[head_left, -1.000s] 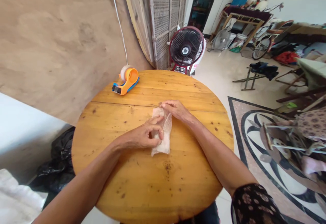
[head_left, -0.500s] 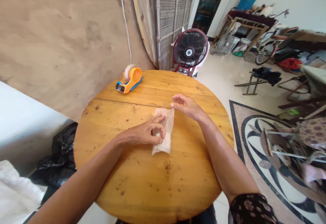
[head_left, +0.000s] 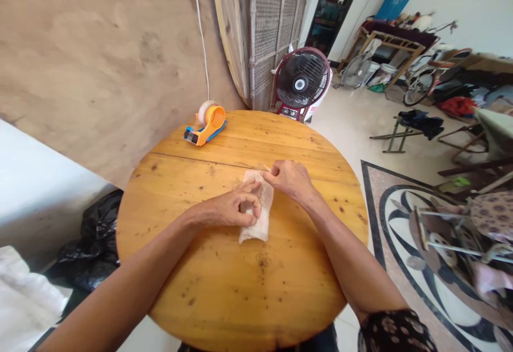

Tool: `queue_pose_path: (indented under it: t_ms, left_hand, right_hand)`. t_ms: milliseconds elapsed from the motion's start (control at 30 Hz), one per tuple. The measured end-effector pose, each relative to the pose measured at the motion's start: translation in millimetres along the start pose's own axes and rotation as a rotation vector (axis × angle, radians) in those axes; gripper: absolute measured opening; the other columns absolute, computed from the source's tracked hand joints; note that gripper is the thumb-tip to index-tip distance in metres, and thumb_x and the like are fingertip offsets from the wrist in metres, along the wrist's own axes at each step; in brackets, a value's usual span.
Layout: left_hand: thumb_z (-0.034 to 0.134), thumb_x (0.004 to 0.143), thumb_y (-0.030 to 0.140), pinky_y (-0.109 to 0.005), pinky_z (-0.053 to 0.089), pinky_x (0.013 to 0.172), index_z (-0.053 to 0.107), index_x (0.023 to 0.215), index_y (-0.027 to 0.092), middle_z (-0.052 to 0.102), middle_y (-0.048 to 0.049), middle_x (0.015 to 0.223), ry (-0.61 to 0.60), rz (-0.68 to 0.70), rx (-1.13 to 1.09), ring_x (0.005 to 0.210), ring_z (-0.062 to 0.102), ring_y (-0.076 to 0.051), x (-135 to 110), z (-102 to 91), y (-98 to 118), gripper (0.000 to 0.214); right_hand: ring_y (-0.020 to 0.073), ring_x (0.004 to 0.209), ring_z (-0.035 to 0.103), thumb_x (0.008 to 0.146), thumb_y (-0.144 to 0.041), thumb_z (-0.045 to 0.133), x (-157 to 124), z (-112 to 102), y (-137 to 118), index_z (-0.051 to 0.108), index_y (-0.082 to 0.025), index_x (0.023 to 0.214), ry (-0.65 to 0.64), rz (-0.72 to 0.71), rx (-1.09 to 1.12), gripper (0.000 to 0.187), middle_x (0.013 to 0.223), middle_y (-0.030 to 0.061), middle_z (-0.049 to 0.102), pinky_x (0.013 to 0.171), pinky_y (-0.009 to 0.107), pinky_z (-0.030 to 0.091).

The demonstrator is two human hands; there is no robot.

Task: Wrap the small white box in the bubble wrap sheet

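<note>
- Overall: work in hand looks part-way, at a guess. Done: wrap (head_left: 258, 230) is laid on table (head_left: 224, 288), long side running up the frame, w/ L hand (head_left: 236, 209) on it & R hand (head_left: 290, 178) at its top. Remaining: can't be sure; no tape strip visible on it, & can't tell if anything's inside.
- Board (head_left: 100, 63): fills upper L of frame, behind table's far L edge.
- Table: round, wood, fills centre & lower centre.
- Fan (head_left: 302, 77): top, just R of centre, beyond table's far edge.
- L hand: mid-frame, arm in from lower L. Thumb & forefinger curl into a ring, tips down on wrap. Touching, yes; can't tell if it pinches a fold or only presses.
- R hand: just R of centre, arm in from lower R. Most fingers curled in, forefinger reaching to wrap's top edge. Can't tell if it grips that edge or only rests there.
- Wrap: pale, thin, crinkly, approx. centre of frame. Lies partly under L hand's fingertips, showing below & to R of them; R hand is at its upper R corner. Lower end uncovered.
- Dispenser (head_left: 208, 131): orange/blue, upper L of centre, on table near far edge, well apart from L & R hands.
- Tape roll (head_left: 204, 110): on dispenser.
</note>
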State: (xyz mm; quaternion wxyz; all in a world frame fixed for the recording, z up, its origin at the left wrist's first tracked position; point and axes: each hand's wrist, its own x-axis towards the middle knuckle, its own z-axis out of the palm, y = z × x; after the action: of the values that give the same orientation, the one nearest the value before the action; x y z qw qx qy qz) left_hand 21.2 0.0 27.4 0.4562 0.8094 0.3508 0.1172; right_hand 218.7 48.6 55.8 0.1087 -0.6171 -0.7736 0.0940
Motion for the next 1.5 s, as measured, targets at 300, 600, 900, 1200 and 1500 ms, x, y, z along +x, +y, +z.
queue_pose_path:
  t_ms: [300,600,900,1200,1500]
  left_hand:
    - [0.062,0.076,0.020,-0.045,0.020,0.115,0.066,0.087,0.023,0.029,-0.0016,0.153,0.006,0.014,0.011,0.145,0.017,-0.028,0.5,-0.2,2.3,0.012]
    - [0.059,0.073,0.018,-0.025,0.043,0.091,0.065,0.078,0.020,0.047,-0.0037,0.116,0.046,0.101,-0.013,0.117,0.046,-0.021,2.8,-0.6,6.7,0.008]
    - [0.059,0.074,0.025,-0.025,0.048,0.081,0.066,0.088,0.020,0.031,-0.0029,0.145,0.057,-0.041,-0.079,0.109,0.054,-0.021,-1.7,5.2,7.0,0.016]
    - [0.058,0.076,0.020,-0.039,0.037,0.105,0.067,0.088,0.022,0.022,-0.0001,0.155,0.147,-0.014,0.037,0.138,0.029,-0.031,-4.4,11.9,8.8,0.015]
    - [0.061,0.074,0.018,-0.036,0.041,0.101,0.067,0.086,0.023,0.044,-0.0040,0.128,0.199,0.040,0.074,0.125,0.039,-0.025,-4.4,15.9,7.9,0.014]
  right_hand:
    - [0.0105,0.048,0.050,0.079,-0.028,0.050,5.9,6.5,8.9,0.051,-0.018,0.056,-0.008,-0.039,0.333,0.026,0.052,-0.0005,0.056,0.050,0.023,0.030]
    - [0.0090,0.040,0.052,0.082,-0.035,0.054,13.1,38.2,11.0,0.054,-0.018,0.064,-0.264,-0.048,0.763,0.025,0.044,-0.0041,0.055,0.043,0.018,0.039]
    - [0.0066,0.041,0.053,0.089,-0.035,0.051,15.4,42.0,10.3,0.058,-0.015,0.069,-0.363,0.046,0.836,0.029,0.050,-0.0021,0.057,0.040,0.014,0.040]
    - [0.0063,0.050,0.058,0.082,-0.011,0.046,14.6,35.9,11.1,0.064,-0.013,0.082,-0.449,0.065,0.841,0.018,0.072,0.0022,0.068,0.046,0.015,0.044]
    - [0.0071,0.049,0.056,0.075,-0.008,0.045,16.6,46.6,18.5,0.063,-0.015,0.093,-0.462,-0.025,0.836,0.026,0.065,-0.0021,0.064,0.049,0.017,0.043]
